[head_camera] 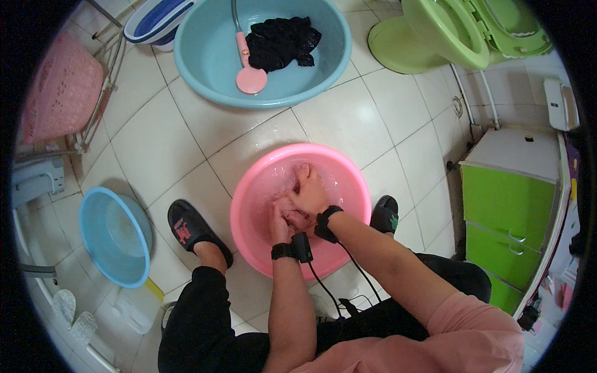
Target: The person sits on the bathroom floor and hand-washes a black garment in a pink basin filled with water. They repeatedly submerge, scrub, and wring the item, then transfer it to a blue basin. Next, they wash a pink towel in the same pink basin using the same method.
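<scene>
A round pink plastic basin [240,196] stands on the floor between my feet, with water and a wet pinkish cloth [297,217] in it. My left hand [279,225] grips the cloth at its near left side. Higher and to the right, my right hand [311,193] is closed on another part of the cloth, its fingers bent down into the basin. Some fingertips are hidden by the cloth and the hands themselves. Both wrists wear black straps with cables running back towards my lap.
Ahead, a large blue tub [214,88] holds black wet fabric [282,44] and a pink shower head [251,79]. A smaller blue basin [114,233] sits left. Right are a green toilet [419,42] and a green-fronted cabinet [506,205]. A pink basket [65,88] stands far left.
</scene>
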Motion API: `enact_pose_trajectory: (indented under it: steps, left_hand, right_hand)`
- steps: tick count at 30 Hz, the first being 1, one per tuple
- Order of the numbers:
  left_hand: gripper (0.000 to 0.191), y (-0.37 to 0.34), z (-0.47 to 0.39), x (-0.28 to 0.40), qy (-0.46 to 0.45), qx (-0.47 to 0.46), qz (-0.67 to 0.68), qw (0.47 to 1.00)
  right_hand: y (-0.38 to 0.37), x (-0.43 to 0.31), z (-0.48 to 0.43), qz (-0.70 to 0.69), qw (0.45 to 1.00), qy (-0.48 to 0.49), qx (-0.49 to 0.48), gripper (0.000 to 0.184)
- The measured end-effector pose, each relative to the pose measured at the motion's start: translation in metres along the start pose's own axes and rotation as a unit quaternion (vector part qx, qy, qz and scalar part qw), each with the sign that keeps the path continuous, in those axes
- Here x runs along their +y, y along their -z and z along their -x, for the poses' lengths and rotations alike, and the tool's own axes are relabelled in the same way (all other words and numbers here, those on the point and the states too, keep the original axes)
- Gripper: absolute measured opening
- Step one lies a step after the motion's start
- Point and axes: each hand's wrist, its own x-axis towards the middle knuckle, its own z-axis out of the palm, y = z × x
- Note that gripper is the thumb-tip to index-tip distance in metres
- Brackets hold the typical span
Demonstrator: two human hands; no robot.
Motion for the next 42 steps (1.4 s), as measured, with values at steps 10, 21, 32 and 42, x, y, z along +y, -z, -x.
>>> enact_pose_trajectory:
  steps: [10,21,32,42]
  left_hand:
    - [0.060,0.021,-0.009,-0.001,0.028,-0.047,0.117,0.992]
    - [0.056,-0.019,0.013,0.033,-0.093,-0.036,-0.121,0.988]
    - [0.060,0.006,0.017,-0.014,-0.100,0.093,-0.441,0.887]
    - [0.044,0.008,0.003,-0.029,-0.107,0.154,0.016,0.982]
  right_hand:
    - [0.021,-0.060,0.015,-0.204,0.960,-0.037,-0.186,0.017]
    - [0.049,0.011,-0.003,-0.013,0.990,-0.096,-0.100,0.048]
    - [0.034,0.027,0.013,0.155,0.968,0.052,-0.191,0.049]
    - [0.007,0.037,0.029,-0.034,0.995,-0.096,0.003,0.043]
